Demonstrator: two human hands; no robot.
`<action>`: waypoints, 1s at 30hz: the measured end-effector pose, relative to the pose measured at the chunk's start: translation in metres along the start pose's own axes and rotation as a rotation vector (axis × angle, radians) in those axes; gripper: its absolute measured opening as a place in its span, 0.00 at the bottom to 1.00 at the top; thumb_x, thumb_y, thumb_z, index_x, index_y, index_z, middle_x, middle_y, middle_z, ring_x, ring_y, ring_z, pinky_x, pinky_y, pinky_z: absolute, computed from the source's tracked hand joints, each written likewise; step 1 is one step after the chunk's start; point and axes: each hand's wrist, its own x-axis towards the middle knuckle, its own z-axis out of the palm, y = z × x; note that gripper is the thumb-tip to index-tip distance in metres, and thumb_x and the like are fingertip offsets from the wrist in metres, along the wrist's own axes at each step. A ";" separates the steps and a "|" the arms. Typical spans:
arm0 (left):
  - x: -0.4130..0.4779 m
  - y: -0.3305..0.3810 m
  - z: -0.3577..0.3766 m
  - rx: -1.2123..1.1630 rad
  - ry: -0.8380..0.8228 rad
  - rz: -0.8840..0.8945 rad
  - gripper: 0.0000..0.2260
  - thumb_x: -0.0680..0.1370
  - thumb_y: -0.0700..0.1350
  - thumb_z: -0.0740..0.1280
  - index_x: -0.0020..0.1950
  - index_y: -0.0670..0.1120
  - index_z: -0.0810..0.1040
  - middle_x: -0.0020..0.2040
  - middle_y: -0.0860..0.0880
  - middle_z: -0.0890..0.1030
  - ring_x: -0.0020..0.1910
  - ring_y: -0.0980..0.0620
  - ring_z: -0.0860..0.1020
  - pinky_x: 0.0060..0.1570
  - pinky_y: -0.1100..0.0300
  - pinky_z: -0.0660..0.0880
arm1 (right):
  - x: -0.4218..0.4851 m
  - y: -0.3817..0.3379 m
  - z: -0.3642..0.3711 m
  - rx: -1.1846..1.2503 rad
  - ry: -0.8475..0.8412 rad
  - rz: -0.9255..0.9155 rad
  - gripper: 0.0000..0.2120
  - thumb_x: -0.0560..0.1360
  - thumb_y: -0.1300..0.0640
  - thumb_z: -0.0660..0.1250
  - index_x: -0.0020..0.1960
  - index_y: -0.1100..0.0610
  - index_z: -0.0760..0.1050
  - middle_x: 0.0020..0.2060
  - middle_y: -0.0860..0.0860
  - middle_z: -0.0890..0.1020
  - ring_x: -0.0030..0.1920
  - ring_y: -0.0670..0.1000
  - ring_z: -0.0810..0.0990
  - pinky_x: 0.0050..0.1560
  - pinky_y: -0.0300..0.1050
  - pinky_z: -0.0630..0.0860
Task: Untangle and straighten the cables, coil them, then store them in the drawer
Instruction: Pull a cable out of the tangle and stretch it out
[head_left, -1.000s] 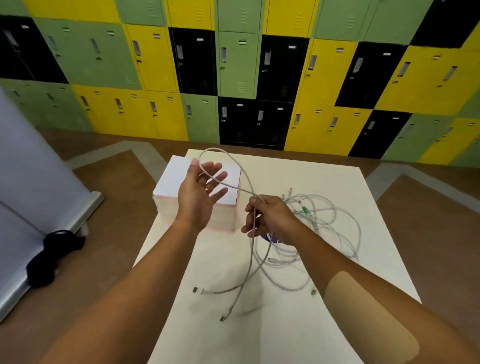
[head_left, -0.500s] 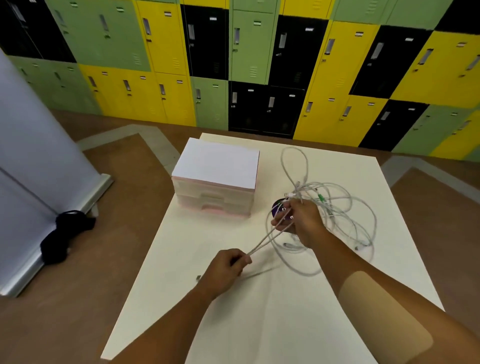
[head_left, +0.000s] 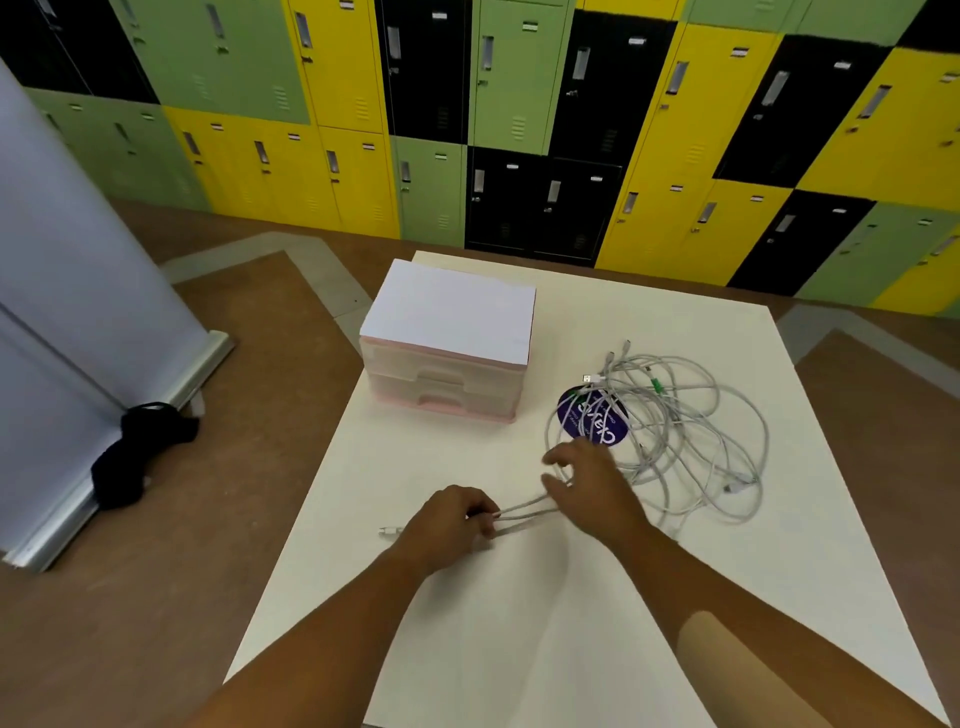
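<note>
Cables (head_left: 675, 426), thin pale-grey leads w/ small plugs, lie mostly as one loose tangle on the right half of the white counter (head_left: 519, 649), partly over a round purple sticker w/ white lettering (head_left: 592, 421). Head view, the only one: a few strands run out of the heap toward the near left. The left hand (head_left: 452, 525) has its fingers curled and pinches those strands low over the counter, and a white plug end (head_left: 389, 531) sticks out just past it on the far-left side. The right hand (head_left: 592, 488) sits btwn the left hand and the heap, on top of the same strands, fingers spread and blurred. Can't tell if it grips them or only rests on them. The hands are near each other, not touching. The small translucent pink plastic drawer unit w/ a white top (head_left: 447, 364) stands at the back left of the counter, just beside the sticker, both visible drawers closed. Progress, as I judge it: early. Maybe one lead is being drawn out and doubled, but the heap remains knotted, nothing is coiled, nothing is stored and no drawer is open yet. Left to do: separate each lead, straighten, coil, open a drawer, put them in. Behind: green, yellow and black metal lockers (head_left: 519, 104).
</note>
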 end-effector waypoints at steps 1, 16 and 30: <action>0.000 -0.001 0.000 -0.003 0.010 0.011 0.07 0.80 0.41 0.64 0.50 0.50 0.81 0.39 0.55 0.85 0.27 0.63 0.74 0.36 0.64 0.72 | -0.002 -0.005 0.005 -0.052 -0.122 -0.052 0.11 0.75 0.50 0.70 0.57 0.50 0.79 0.51 0.47 0.78 0.57 0.50 0.72 0.57 0.49 0.74; -0.013 -0.026 -0.015 0.005 0.155 -0.068 0.10 0.74 0.43 0.71 0.54 0.54 0.81 0.42 0.56 0.82 0.43 0.60 0.79 0.44 0.67 0.73 | -0.001 -0.004 0.019 -0.060 -0.162 0.086 0.05 0.79 0.50 0.65 0.46 0.48 0.78 0.35 0.46 0.81 0.38 0.48 0.80 0.41 0.45 0.75; -0.010 -0.033 -0.020 -0.497 0.192 -0.236 0.03 0.77 0.37 0.70 0.50 0.41 0.81 0.39 0.38 0.83 0.31 0.45 0.80 0.28 0.58 0.75 | 0.006 0.004 0.012 -0.209 0.007 0.199 0.08 0.81 0.54 0.60 0.48 0.49 0.77 0.42 0.48 0.82 0.44 0.53 0.79 0.40 0.46 0.73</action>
